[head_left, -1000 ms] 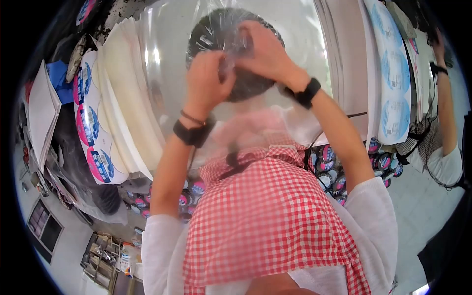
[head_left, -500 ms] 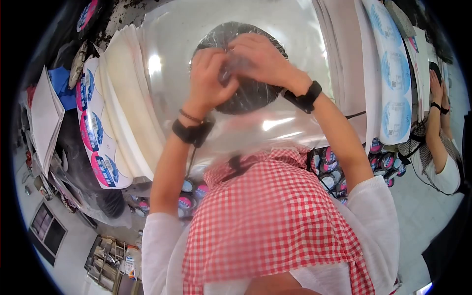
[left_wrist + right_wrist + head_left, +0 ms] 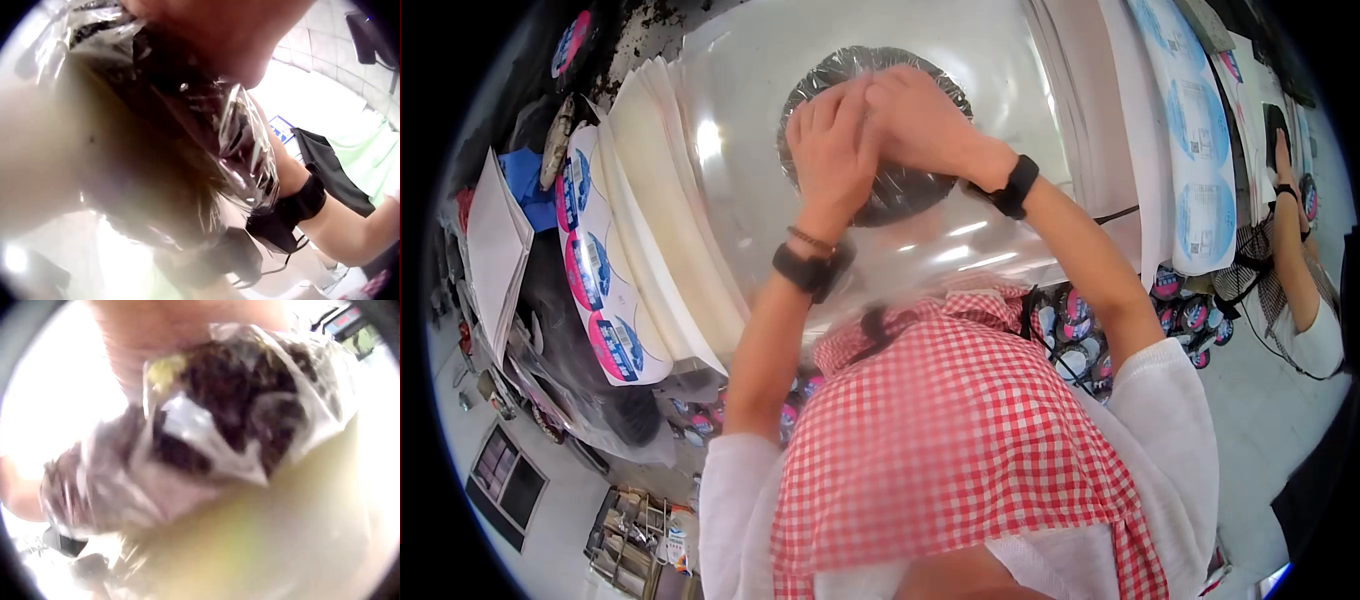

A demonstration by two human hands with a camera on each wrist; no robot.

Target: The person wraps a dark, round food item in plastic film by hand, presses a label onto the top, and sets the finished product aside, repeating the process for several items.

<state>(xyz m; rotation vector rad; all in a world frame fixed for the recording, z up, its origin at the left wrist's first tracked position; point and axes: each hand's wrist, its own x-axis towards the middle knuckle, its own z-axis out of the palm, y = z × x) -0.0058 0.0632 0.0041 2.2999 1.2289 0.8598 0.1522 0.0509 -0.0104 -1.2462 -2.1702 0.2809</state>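
A round, dark bundle in crinkled clear plastic (image 3: 905, 195) lies on the shiny work surface (image 3: 760, 215). Over its upper middle, my left hand (image 3: 832, 150) and right hand (image 3: 925, 120) meet side by side, fingers bent over the plastic and gripping it; the fingertips are hidden. The left wrist view has the glossy wrapped bundle (image 3: 240, 137) right under the left hand (image 3: 212, 31). Dark, clumpy contents with a yellowish spot show through the plastic of the bundle (image 3: 231, 394) in the right wrist view, below the right hand (image 3: 187, 325).
Cream sheets (image 3: 640, 190) and pink-blue label sheets (image 3: 585, 265) stand left of the surface; blue-and-white label sheets (image 3: 1205, 130) are at the right. Several small labelled packs (image 3: 1075, 310) lie below the near edge. Another person's arm (image 3: 1285, 235) shows at far right.
Both hands have drawn together over the bundle, covering the gathered plastic that showed between them. The bundle sits slightly lower in the head view than a second ago.
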